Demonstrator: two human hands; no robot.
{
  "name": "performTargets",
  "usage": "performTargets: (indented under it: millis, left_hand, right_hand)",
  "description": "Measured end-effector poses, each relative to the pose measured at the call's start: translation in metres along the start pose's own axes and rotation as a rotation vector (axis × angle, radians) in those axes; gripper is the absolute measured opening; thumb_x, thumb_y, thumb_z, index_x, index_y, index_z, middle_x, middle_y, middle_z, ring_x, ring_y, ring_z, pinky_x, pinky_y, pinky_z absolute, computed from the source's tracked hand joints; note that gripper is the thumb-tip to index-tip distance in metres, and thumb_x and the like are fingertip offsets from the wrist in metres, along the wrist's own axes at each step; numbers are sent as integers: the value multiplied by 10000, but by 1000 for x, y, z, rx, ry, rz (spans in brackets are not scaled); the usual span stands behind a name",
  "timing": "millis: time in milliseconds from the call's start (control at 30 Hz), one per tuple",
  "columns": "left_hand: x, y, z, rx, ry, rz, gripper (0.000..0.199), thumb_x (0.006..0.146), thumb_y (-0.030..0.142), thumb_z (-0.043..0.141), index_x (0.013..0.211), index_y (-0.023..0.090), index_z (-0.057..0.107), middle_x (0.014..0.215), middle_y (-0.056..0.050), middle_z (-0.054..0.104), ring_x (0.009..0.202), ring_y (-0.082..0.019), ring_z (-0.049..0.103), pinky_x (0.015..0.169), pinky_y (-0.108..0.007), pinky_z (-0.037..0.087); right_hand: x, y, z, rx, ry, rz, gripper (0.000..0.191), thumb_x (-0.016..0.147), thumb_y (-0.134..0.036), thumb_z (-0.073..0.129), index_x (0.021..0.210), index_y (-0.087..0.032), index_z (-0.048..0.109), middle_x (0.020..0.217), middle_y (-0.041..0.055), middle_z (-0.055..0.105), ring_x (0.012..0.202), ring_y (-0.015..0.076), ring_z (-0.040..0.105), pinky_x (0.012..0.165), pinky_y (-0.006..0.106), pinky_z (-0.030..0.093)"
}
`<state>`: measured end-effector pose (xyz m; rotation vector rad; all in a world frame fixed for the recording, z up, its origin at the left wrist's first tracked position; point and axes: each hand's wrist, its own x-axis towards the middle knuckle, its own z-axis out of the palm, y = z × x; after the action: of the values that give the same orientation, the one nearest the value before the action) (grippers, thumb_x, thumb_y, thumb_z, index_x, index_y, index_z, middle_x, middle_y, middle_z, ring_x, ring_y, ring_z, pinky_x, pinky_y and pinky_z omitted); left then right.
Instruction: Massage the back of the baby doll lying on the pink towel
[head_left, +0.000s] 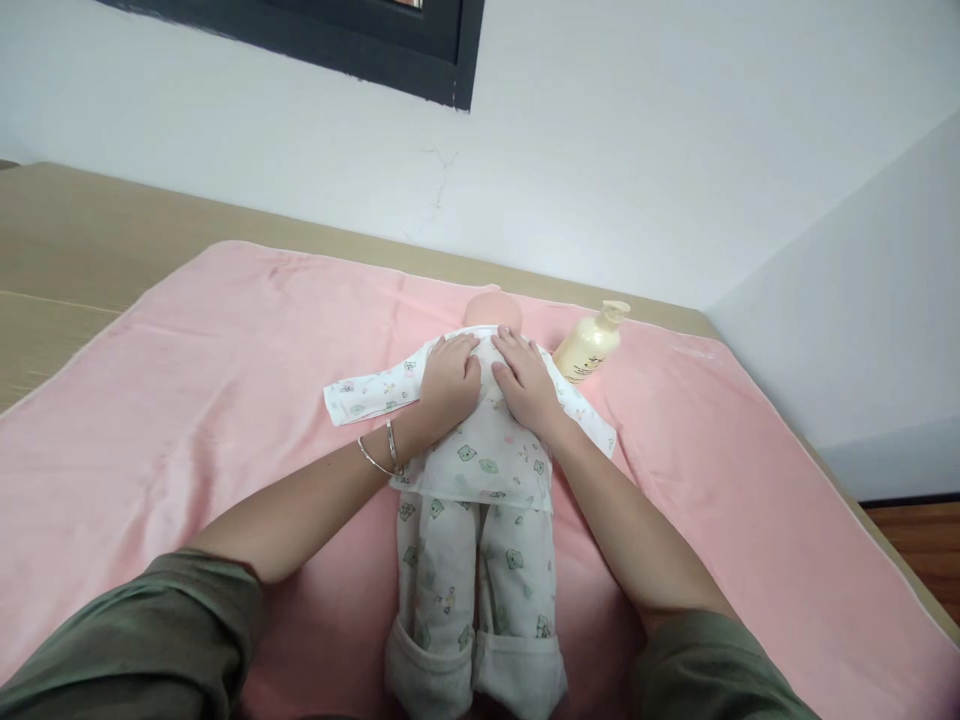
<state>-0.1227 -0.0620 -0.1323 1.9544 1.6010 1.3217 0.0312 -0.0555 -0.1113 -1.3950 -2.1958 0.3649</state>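
A baby doll (493, 311) lies on a pink blanket (285, 320), its head away from me. It wears a white printed top (487, 460) and matching trousers (448, 560) with turned-up cuffs. My left hand (452, 378) rests flat on the left of the doll's chest, fingers pointing toward its head. On the right of the chest lies my right hand (523, 380), also flat with the fingers extended. Both sleeves of the top spread outward. My hands cover part of the chest, and the doll's face cannot be made out.
A cream pump bottle (591, 345) stands tilted in view on the blanket, right of the doll's head. The blanket covers a wooden surface (82, 225) that meets a white wall (600, 150). A dark window frame (375, 45) is set in the wall above.
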Motion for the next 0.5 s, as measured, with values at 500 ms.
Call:
performTargets:
  millis: [500]
  left_hand:
    - [-6,-3,-2,-97,49,-63,387,863,173,385,1100,174,689,1187,-103,744,1147,-244,656,1110,-454,491]
  right_hand:
    - [-33,-39,10,-189,-77,-159,580,955,-205,372,1508,-71,487,1632,147,409,1582,308,252,1303,582,178]
